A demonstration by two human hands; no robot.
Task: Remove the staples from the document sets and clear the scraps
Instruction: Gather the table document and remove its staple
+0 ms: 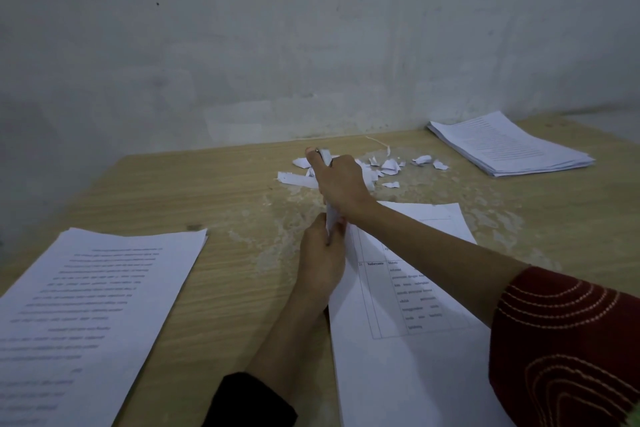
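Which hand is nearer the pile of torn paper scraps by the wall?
Right. The right hand sits at the scraps, covering part of the pile in this view; the left hand is closer to the person, pinching the raised corner of the document.

Left sleeve (250,400) black; right sleeve (568,350) dark red, pale stitched curves.
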